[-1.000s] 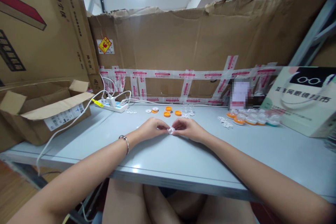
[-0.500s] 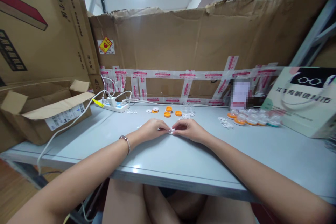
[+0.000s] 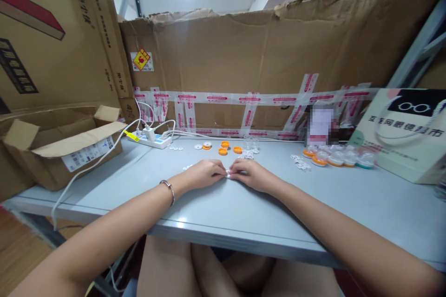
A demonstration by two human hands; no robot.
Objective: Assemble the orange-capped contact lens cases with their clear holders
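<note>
Both left hand and right hand pinch a white piece on the grey table walled by cardboard.

Head-worn camera faces forward and down — close over the grey table.

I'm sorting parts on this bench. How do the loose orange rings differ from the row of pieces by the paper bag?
The orange rings lie scattered, apart; the row of pieces sits packed side by side. The rings look flat and bare; the row's pieces are taller, with pale tops. The rings are all orange; the row ends in a teal piece. Both rest on the grey table.
</note>
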